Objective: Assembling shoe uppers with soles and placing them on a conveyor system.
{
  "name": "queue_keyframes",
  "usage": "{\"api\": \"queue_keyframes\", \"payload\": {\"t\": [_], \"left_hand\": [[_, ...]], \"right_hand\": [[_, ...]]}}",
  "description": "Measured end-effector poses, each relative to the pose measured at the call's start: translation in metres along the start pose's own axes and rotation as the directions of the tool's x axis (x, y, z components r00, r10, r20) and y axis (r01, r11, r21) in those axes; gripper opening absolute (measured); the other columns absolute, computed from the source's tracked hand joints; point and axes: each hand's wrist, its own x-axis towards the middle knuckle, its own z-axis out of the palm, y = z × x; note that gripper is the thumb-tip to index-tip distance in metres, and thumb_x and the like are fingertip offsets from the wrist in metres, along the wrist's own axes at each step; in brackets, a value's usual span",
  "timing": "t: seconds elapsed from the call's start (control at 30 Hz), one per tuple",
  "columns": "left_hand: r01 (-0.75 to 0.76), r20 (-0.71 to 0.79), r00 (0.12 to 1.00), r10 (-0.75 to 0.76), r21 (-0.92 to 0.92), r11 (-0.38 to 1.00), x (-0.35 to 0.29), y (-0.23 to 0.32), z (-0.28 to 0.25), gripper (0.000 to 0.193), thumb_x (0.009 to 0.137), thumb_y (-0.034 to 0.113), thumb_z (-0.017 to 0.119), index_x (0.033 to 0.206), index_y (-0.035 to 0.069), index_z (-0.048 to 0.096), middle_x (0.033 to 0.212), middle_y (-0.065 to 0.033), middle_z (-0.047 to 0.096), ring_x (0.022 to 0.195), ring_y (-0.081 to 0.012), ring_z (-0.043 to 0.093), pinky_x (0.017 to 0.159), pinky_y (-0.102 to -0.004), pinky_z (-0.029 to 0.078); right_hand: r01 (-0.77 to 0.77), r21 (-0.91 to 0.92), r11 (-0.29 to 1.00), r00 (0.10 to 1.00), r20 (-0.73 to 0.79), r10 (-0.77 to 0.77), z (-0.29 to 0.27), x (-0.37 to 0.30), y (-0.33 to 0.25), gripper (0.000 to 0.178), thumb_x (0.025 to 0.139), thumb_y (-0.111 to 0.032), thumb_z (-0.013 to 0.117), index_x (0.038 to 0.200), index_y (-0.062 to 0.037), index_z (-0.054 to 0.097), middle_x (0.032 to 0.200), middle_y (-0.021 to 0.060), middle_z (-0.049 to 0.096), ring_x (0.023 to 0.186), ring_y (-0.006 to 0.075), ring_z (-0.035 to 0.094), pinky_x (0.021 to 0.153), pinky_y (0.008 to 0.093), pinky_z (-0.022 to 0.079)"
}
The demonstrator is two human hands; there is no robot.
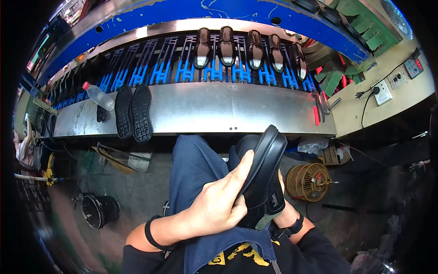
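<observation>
A black shoe (273,169) stands toe up over my lap, turned on its side. Its thick black sole (259,160) runs along the left edge. Against that sole lies my left hand (221,201), forefinger stretched along it and thumb bent in, gripping the shoe. On the other side my right hand (286,215) holds the shoe around its heel end; most of those fingers are hidden behind it. On the metal bench (196,107) ahead, a pair of black soles (141,114) lies tread up.
Several shoes (226,48) sit on a rack of blue supports (160,73) behind the bench. A bottle (99,97) with a red cap lies left, red-handled pliers (316,109) right. On the floor are a bucket (109,209), a round wicker cage (310,181) and a broom (114,160).
</observation>
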Motion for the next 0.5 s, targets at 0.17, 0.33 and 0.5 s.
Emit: {"api": "queue_keyframes", "payload": {"t": [0.17,0.33,0.5], "left_hand": [[0.194,-0.047,0.978,-0.205,-0.172,0.966,0.002,0.0,-0.003,0.11,0.081,0.008,0.073,0.159,0.0,-0.004,0.149,-0.0236,0.045,0.131,-0.0316,0.054,0.109,-0.0399,0.044],[-0.008,-0.226,0.873,-0.433,-0.893,0.45,0.002,-0.084,-0.007,0.082,0.078,0.034,0.084,0.14,0.0,0.042,0.121,-0.0168,0.062,0.108,-0.0252,0.065,0.093,-0.0399,0.055],[-0.005,-0.027,0.916,-0.4,-0.998,0.056,-0.044,-0.099,-0.023,0.091,0.074,0.053,0.083,0.139,-0.002,0.05,0.126,-0.0195,0.064,0.113,-0.0325,0.065,0.1,-0.0454,0.055]], "right_hand": [[-0.005,0.039,0.999,0.999,0.035,0.004,0.044,0.006,-0.014,0.071,0.105,-0.055,0.03,0.151,-0.0011,0.038,0.146,0.0229,0.049,0.131,0.0329,0.054,0.112,0.0468,0.043],[0.189,-0.981,0.045,0.969,0.18,-0.167,0.093,0.022,0.002,0.068,0.096,-0.046,0.058,0.136,0.0067,0.042,0.126,0.0312,0.057,0.111,0.0444,0.062,0.095,0.0471,0.05],[0.537,-0.81,-0.238,0.808,0.574,-0.132,0.107,0.028,-0.027,0.022,0.083,-0.023,0.078,0.086,-0.0053,0.066,0.054,0.0038,0.058,0.045,0.0206,0.061,0.045,0.0337,0.049]]}}
